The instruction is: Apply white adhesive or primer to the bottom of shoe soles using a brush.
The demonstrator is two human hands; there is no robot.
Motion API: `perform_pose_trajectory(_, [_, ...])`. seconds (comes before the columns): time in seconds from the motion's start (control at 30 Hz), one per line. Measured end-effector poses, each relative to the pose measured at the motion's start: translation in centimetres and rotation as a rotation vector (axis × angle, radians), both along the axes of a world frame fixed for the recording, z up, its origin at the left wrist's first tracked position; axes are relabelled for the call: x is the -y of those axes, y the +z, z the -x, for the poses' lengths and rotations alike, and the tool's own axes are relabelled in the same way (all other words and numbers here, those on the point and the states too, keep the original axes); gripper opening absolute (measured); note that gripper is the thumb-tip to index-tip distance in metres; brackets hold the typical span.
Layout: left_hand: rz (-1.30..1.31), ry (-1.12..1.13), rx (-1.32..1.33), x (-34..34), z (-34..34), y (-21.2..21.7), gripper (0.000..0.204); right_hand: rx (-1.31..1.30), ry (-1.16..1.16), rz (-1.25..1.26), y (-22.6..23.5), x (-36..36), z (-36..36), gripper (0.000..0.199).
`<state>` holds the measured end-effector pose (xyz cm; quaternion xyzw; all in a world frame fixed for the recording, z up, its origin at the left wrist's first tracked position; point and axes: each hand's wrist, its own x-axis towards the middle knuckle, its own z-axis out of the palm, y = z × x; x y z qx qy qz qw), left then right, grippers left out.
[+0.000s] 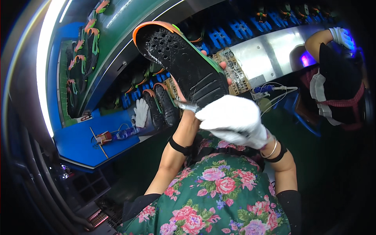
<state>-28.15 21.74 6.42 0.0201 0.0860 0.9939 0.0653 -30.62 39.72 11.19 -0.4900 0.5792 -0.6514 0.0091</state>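
Observation:
My bare left hand (pixel 224 65) grips a shoe upper (pixel 188 66) from behind, fingertips showing along its right edge. The upper's black bottom face is turned towards me, with small holes at the wide end, ridges at the other, and an orange and green rim. White specks and streaks mark the black face. My right hand (pixel 233 117), in a white glove and blurred by motion, is closed on what looks like a small brush (pixel 188 105) with a silvery metal part. Its dark tip is at the upper's lower left edge. The glove hides its handle.
Two more black uppers (pixel 164 103) and a white glove (pixel 141 112) lie beside a blue table (pixel 90 147) holding a blue bottle (pixel 126 133) and a small orange-brown container (pixel 103 138). Blue holders (pixel 239 31) line the far conveyor. A co-worker (pixel 333 74) is at the right.

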Motion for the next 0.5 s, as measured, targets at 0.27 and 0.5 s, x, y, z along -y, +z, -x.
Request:
perform_pose_trajectory(0.27, [-0.01,0.053,-0.06,-0.1,0.9,-0.3,0.09,-0.104,-0.089,-0.06,-0.9,-0.1,-1.1,0.032])
perform_pose_trajectory(0.5, [-0.014,0.092,-0.004,-0.1,0.2,-0.1,0.097,-0.051,-0.103,-0.11,-1.6,-1.6,0.2,0.023])
